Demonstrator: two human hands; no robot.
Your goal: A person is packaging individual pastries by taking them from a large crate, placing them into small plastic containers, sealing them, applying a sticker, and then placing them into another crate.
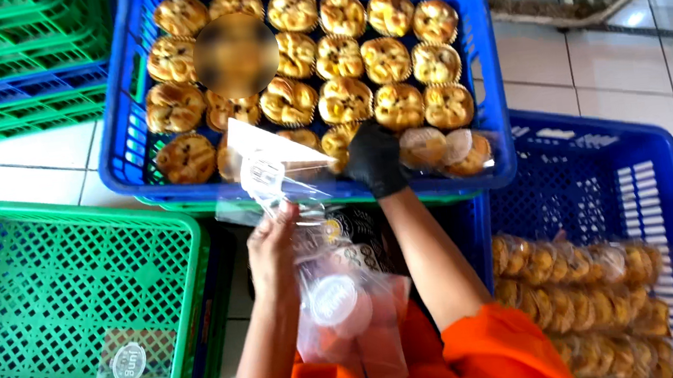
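Right hand (374, 159), in a black glove, reaching into the far blue crate (116, 146), fingers curled around a bun (339, 140) at the near edge of the rows. Left hand (273, 251), bare, pinching a clear plastic bag (271, 167) by its mouth, held open just left of the glove. Stack of spare clear bags (349, 314) with round white labels resting on the lap, near the orange clothing.

Risks, as a judgement: bun slipping from the glove while crossing the crate rim, or catching the bag's edge and crumpling, since the bag mouth looks narrow and floppy.

Bagged buns (586, 304) packed in the near right blue crate. One empty labelled bag (130, 362) lying in the green crate (190, 315) on the left.
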